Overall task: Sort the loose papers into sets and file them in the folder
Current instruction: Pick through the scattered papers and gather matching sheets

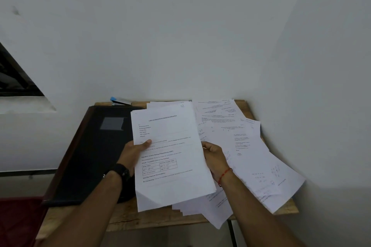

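Head view, one entry.

Hands, two: left hand (134,152) grips the left edge of the held sheaf (168,158), thumb laid on the printed face and fingers behind; right hand (214,157) curls round the right edge of the same sheaf. Both raise it face-up and clear of the table, likely so its heading and the handwritten mark at its top corner can be read for sorting.

Held sheaf, one: between the hands; sheets within probably several, the stacked edges being too close to count.

Loose papers (247,146), one fanned heap: beyond, under and right of the right hand; overlapping and unsorted; the heap is not countable sheet by sheet.

Folder (90,156), one: black, closed, flat, just left of the left hand and under that forearm; kept within reach for filing, nothing yet in it by this view.

Stapler (120,101), one: beyond the left hand, at the folder's far edge.

Table (140,219), one: wooden, bearing all.
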